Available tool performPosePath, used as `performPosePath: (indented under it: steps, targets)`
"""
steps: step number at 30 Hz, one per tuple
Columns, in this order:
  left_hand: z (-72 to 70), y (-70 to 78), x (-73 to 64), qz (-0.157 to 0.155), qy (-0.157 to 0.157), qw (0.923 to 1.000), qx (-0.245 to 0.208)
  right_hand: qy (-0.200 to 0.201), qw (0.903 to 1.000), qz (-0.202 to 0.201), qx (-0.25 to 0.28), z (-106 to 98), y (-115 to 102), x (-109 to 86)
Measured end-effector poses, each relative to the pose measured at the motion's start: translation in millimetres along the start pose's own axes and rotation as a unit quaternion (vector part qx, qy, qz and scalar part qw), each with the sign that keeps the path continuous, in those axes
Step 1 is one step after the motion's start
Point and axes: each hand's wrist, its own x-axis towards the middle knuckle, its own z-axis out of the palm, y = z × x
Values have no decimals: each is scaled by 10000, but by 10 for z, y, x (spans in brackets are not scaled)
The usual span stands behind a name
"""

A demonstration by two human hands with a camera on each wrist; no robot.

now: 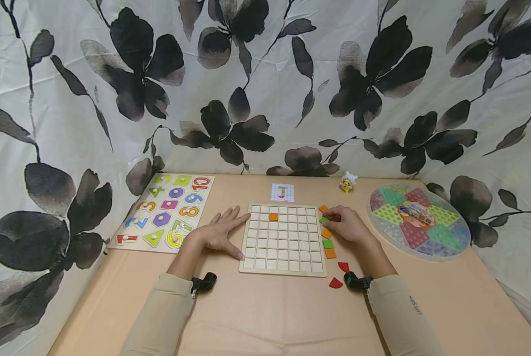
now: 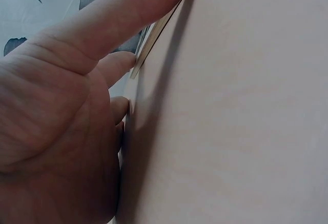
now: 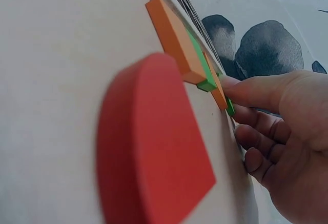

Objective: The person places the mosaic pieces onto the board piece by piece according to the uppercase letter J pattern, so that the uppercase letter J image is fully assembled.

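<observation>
A pale wooden grid board [image 1: 283, 240] lies in the middle of the table, one orange tile [image 1: 273, 216] in its top row. My left hand [image 1: 218, 232], fingers spread, rests at the board's left edge, with thumb and index fingertips right at the rim. Along the right edge runs a column of orange and green tiles [image 1: 328, 244]. My right hand [image 1: 347, 225] pinches a green tile [image 3: 230, 107] in that column between thumb and fingers, which partly hide it. In the right wrist view, a red wedge-shaped piece [image 3: 164, 142] looms close in front.
A small pattern card [image 1: 282, 192] lies behind the board. A number puzzle board [image 1: 160, 212] is at the left, a round patterned lidded box [image 1: 418, 220] at the right. A small toy figure [image 1: 348, 182] stands at the back. Another red wedge [image 1: 335, 283] lies near the right wrist.
</observation>
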Motion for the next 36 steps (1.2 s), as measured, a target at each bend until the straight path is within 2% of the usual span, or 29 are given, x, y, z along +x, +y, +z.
performPosePath:
  steps: [9, 16, 26, 30, 36]
  targets:
    - [-5, 5, -4, -9, 8, 10000, -13, -31, 10000, -38, -38, 9, 6, 7]
    - [-4, 9, -4, -29, -10, 10000, -53, 5, 9998, 97, 167, 7, 5, 3]
    - [-14, 19, -10, -24, -24, 10000, -43, 136, 9991, 26, 400, -35, 22, -1]
    - [-19, 27, -19, -21, -31, 10000, -53, 159, 9983, 1, 565, -64, 8, -11]
    - [-21, 31, -22, 65, -16, 10000, -73, 431, 9937, -216, 1013, -92, -58, -17]
